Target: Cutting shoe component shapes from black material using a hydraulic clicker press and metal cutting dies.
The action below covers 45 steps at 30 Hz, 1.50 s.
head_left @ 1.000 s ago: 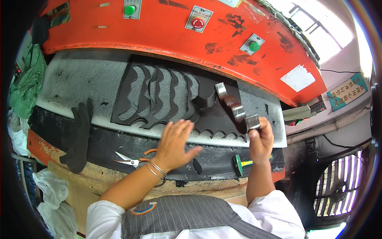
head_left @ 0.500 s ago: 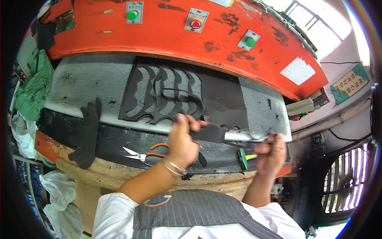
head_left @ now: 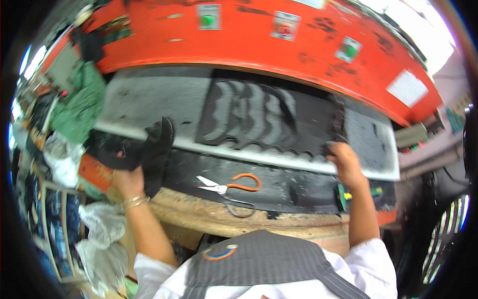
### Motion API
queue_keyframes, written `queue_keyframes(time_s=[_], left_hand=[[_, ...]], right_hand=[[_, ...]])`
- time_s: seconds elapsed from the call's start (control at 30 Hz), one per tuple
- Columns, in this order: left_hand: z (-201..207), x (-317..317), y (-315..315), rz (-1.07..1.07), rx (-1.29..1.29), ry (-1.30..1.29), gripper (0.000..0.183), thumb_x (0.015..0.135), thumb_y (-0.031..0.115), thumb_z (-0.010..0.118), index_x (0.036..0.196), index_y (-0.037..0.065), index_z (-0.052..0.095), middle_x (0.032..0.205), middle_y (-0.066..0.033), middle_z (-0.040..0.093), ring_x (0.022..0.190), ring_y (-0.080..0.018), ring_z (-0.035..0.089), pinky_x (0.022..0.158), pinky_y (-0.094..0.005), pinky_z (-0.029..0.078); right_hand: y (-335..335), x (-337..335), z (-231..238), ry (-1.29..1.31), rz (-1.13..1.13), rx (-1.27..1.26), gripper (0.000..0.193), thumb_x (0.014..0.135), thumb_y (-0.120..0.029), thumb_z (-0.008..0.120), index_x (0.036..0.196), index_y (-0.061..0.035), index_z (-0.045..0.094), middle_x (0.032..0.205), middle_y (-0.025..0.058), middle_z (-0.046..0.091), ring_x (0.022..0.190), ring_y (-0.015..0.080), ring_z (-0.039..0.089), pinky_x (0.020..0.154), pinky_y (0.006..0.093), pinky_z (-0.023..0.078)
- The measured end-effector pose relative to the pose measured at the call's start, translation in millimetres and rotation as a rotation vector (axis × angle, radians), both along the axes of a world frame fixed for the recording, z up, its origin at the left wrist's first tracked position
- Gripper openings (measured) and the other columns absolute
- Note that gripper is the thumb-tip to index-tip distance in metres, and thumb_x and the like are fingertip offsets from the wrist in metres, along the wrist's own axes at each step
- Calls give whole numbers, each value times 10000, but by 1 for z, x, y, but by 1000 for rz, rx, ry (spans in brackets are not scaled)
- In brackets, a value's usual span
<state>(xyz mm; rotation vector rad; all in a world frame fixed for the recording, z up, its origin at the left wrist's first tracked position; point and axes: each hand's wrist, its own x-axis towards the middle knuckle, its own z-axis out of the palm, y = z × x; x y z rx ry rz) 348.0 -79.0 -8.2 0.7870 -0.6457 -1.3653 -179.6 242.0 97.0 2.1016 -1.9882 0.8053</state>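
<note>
My left hand (head_left: 130, 184) is closed on a dark flat cut piece (head_left: 113, 158), held at the left end of the work surface beside a stack of curved black cut pieces (head_left: 158, 157). My right hand (head_left: 347, 163) grips the near end of a thin, dark, edge-on strip (head_left: 339, 117), blurred, at the right end of a black sheet (head_left: 313, 112). Wavy curved openings run through the sheet's left half, showing the grey board (head_left: 154, 94) beneath. Between my hands lie orange-handled scissors (head_left: 226, 188), blades spread.
Beyond the board stands a red machine front (head_left: 239, 45) with two green buttons and a red one. A green-headed hammer (head_left: 343, 198) lies near my right forearm. Green cloth (head_left: 82, 104) and white plastic bags (head_left: 102, 224) are at the left. A wooden ledge (head_left: 199, 212) runs along the front.
My left hand has carried the dark piece from the middle to the far left. My right hand has moved up onto the sheet's right end with the strip. The view has shifted left.
</note>
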Motion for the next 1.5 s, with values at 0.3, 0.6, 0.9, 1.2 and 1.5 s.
queue_keyframes(time_s=[0.3,0.6,0.9,1.2,1.5], left_hand=[[21,-44,23,575,32,-1083,486,979,267,588,1319,-58,467,1191,-197,581,1085,-268,572,965,-375,459],[55,-305,108,-377,-847,-1125,270,836,179,705,1075,58,671,1086,-112,655,1069,-285,592,959,-388,456],[1,-419,157,-443,-904,-1327,424,907,88,558,1306,-37,486,1275,-211,585,1208,-384,534,1092,-441,367],[-17,-413,150,-384,-865,-1409,412,899,36,474,1296,-74,467,1282,-262,571,1249,-351,524,1105,-441,364],[22,-377,177,-537,-670,-1045,677,888,269,641,1420,-52,372,1480,-243,369,1411,-360,318,1154,-411,255]], right_hand=[[-55,-43,-45,191,220,198,137,781,-86,679,838,-53,560,866,96,612,841,317,588,777,399,477],[-99,-42,-23,-381,-302,253,436,843,-403,701,983,3,632,1027,193,658,1009,362,616,892,427,478],[-225,-62,-48,-356,-765,536,707,813,-281,758,1300,94,410,1126,286,640,1107,416,611,959,426,489],[-83,-87,-43,-1009,-637,-303,301,878,-271,725,997,-26,596,867,48,637,762,173,563,694,349,485],[-4,-54,-3,-1110,-250,-317,149,984,-153,570,1081,-40,581,922,31,649,796,91,590,753,235,471]])
